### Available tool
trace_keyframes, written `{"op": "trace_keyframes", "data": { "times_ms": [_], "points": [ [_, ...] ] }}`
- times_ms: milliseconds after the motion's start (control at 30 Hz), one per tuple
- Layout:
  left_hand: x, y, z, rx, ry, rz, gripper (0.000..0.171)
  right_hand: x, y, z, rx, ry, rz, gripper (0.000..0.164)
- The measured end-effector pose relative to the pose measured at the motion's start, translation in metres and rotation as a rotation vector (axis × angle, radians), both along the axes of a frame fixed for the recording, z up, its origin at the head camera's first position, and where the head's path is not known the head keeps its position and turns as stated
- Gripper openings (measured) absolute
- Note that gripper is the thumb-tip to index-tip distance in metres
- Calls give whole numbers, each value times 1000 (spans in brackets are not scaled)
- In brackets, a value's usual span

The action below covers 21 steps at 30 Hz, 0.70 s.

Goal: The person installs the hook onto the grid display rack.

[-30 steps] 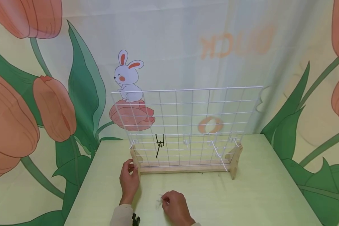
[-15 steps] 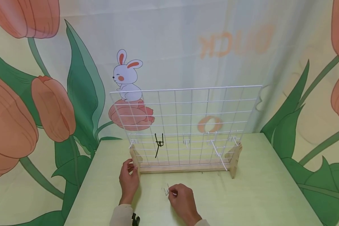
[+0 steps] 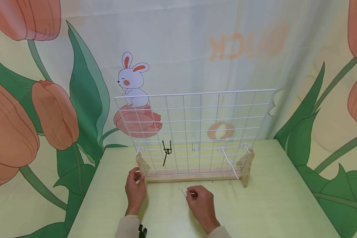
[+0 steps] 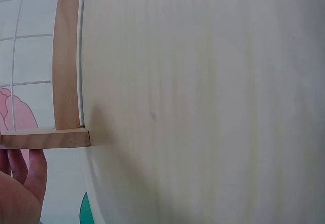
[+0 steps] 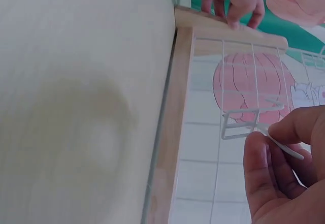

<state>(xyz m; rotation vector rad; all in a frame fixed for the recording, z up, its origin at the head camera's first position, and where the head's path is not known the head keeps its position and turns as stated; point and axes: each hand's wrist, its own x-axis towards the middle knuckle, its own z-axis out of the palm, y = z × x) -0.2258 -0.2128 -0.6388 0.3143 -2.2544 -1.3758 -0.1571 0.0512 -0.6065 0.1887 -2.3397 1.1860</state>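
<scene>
A white wire grid panel stands upright in a wooden base. My left hand is at the base's left end piece, its fingertips touching the outer face. My right hand pinches a white wire hook by its single prong between thumb and fingers. The hook's bracket end sticks out beyond the fingertips, pointing left in the head view, in front of the base. In the right wrist view it overlaps the grid.
A black hook hangs left of the grid's middle. Several white hooks are on the grid too, among them a long one at the right that juts forward. The stand is on a pale green-yellow table before a printed curtain.
My right hand has moved right and away from me, toward the stand, carrying the white hook. The left hand keeps its place at the stand's left end.
</scene>
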Motion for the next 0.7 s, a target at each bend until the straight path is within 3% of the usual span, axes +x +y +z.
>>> {"op": "trace_keyframes", "data": {
  "times_ms": [433, 700],
  "points": [
    [0, 1, 1, -6, 10, 0, 38, -10, 13, 12, -136, 81, -46, 14],
    [1, 0, 1, 0, 5, -5, 38, -18, 25, 18, -141, 228, -79, 14]
  ]
}}
